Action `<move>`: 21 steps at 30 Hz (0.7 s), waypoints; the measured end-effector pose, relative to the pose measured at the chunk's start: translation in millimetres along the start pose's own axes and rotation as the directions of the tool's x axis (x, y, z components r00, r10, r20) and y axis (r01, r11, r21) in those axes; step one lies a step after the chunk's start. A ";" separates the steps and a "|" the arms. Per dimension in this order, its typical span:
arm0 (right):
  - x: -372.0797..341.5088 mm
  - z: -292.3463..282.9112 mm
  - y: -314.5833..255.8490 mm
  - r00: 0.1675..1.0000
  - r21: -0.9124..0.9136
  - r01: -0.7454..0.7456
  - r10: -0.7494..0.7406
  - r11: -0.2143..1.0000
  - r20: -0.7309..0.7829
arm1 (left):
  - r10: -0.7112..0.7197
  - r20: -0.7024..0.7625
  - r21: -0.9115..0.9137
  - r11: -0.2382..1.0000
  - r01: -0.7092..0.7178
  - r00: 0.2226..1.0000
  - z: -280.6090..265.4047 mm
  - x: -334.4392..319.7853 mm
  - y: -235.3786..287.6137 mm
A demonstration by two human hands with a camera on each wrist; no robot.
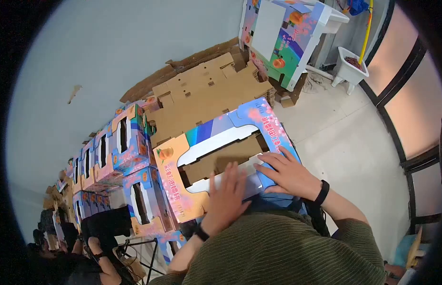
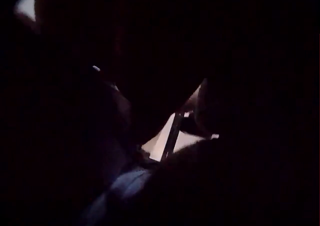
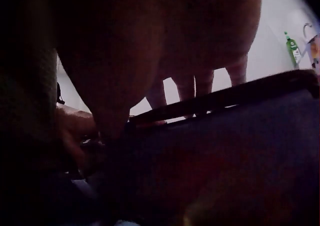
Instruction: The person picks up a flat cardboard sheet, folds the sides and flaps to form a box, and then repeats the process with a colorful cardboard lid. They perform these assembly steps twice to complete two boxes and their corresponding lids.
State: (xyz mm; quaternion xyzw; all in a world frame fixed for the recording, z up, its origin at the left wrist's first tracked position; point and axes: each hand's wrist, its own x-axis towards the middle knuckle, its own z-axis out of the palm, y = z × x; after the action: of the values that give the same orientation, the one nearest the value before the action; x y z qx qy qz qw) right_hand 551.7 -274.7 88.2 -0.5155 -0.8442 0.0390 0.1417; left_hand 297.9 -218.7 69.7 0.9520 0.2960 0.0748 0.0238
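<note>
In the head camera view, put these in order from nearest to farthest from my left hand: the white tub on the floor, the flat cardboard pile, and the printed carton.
From the left hand:
1. Printed carton: right at the hand.
2. Flat cardboard pile: beyond the carton.
3. White tub: on the floor, far off to the upper right.

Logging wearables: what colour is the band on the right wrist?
The right wristband is black, shown best in the head view.
</note>
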 end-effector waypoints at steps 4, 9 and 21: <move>11.5 -10.2 14.6 0.997 -0.004 0.071 -0.071 0.997 0.040 | -0.023 -0.069 -0.008 1.000 0.023 0.997 26.2 18.8 16.9; 20.3 -3.8 28.5 0.968 -0.134 0.245 -0.234 0.960 0.095 | -0.040 -0.045 -0.021 0.999 0.039 0.998 30.9 25.3 11.8; 18.5 -40.3 24.7 0.986 0.163 0.164 -0.163 0.973 -0.019 | -0.026 0.004 -0.033 0.999 0.026 1.000 21.9 23.5 9.6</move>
State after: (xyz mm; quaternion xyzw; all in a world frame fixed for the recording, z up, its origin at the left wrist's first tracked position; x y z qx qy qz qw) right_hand 576.2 -250.1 125.2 -0.4309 -0.8773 0.0952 0.1884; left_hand 325.9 -213.3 52.0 0.9476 0.3070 0.0777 0.0412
